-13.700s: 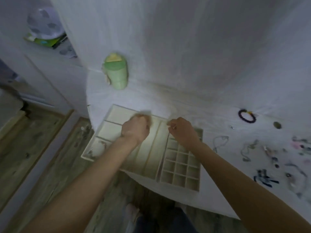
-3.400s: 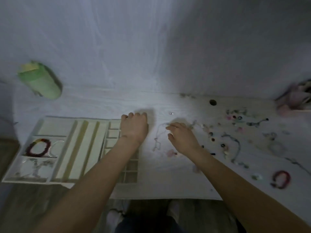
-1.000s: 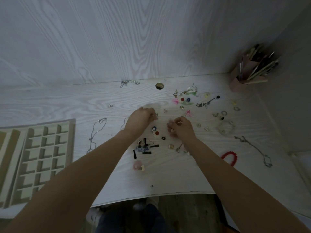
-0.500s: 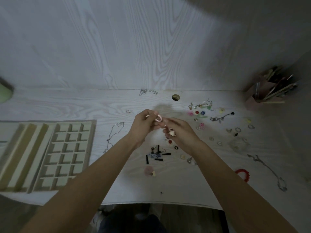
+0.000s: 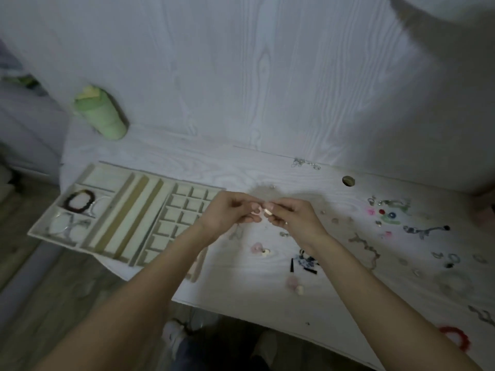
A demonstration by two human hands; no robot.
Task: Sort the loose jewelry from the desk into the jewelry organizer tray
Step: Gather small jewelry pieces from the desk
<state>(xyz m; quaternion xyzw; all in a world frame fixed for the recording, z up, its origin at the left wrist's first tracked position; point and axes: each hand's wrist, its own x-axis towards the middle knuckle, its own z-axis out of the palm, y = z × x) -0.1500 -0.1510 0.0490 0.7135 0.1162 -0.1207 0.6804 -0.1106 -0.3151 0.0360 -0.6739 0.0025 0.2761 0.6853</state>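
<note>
Hands have come up off the white desk (image 5: 241, 274): left hand (image 5: 227, 214) and right hand (image 5: 293, 216) pinch one small pink ring (image 5: 257, 210), ready for the cream tray (image 5: 88, 180).

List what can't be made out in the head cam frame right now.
- Small pale item pinched between left hand and right hand: fingers cover most of it, type unclear.
- Organizer tray: left forearm hides its near right grid cells.
- Loose pieces on the desk, right side: small and blurred, individual types unreadable.
- Red bracelet: dim near the lower right edge.
</note>
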